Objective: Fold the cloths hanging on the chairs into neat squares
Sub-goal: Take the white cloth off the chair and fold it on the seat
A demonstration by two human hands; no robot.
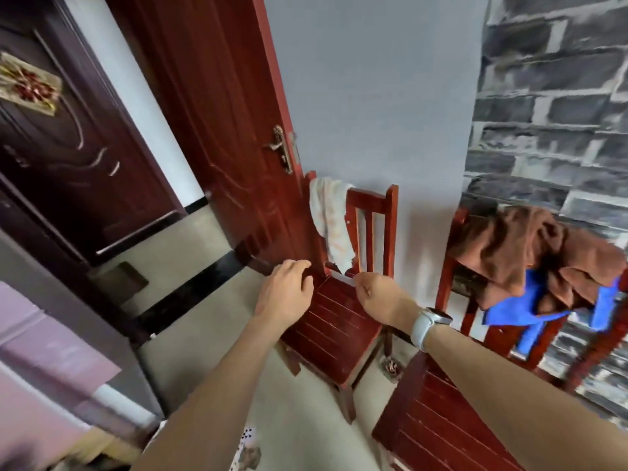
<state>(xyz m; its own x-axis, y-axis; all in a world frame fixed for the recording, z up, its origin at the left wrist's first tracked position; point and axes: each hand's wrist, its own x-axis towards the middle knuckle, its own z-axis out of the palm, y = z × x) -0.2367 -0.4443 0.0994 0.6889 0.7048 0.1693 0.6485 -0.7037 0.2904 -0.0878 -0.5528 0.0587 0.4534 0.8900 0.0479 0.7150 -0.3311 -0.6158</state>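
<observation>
At the chair (343, 321) back, right hand (375, 295) pinching white cloth (331, 219) hem, left hand (287, 292) relaxed open beside the seat edge

Three cloths (331, 220); two chairs (339, 317)

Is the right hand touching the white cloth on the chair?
Touching. In the head view, the right hand pinches the bottom tip of the white cloth hanging over the chair.

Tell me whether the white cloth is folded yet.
Not folded: the white cloth hangs bunched over the chair back, its lower end pinched by the right hand.
</observation>
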